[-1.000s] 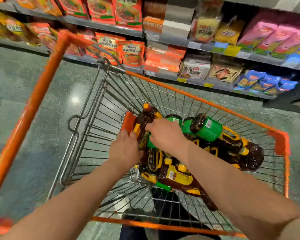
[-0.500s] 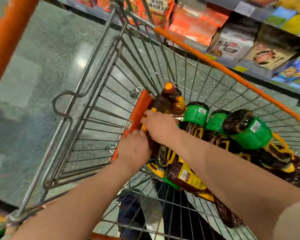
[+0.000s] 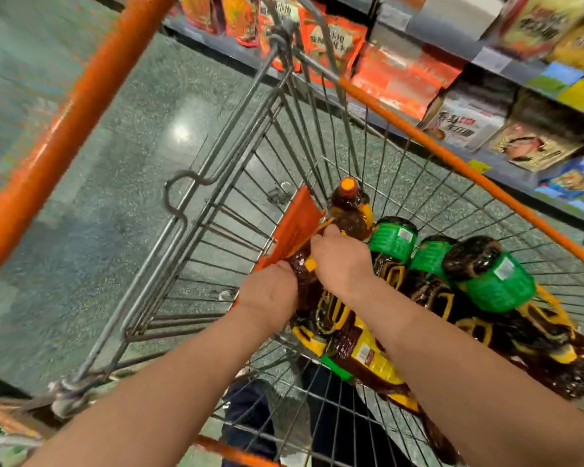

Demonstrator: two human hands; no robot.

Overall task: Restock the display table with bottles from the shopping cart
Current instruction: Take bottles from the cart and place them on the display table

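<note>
A green speckled store floor [image 3: 81, 197] fills the left of the view, with shelves [image 3: 506, 62] of packaged snacks and noodles running along the far right. Between them stands the shopping cart [image 3: 250, 136], a grey wire basket trimmed with orange rails, seen from above; its thick orange handle bar [image 3: 64, 129] slants across the near left. The bottles [image 3: 435, 298], dark brown with yellow handles and green or yellow labels, lie heaped on their sides in the right half of the cart, filling it from the middle to the near right corner. One orange-capped bottle [image 3: 349, 210] sits at the far end of the heap, its cap pointing away, just beside an orange plastic flap [image 3: 294, 230] on the cart's wire wall. Two bare forearms reach down into the basket from the near edge. The right hand [image 3: 343, 261] lies over the shoulder of the orange-capped bottle, its fingers curled down onto it. The left hand [image 3: 270, 291] is just to the left, pressed against a dark bottle low in the heap beside the flap; its fingers are hidden beneath the hand, so whether they are apart or clamped cannot be told. Dark trousers show through the wire floor.
</note>
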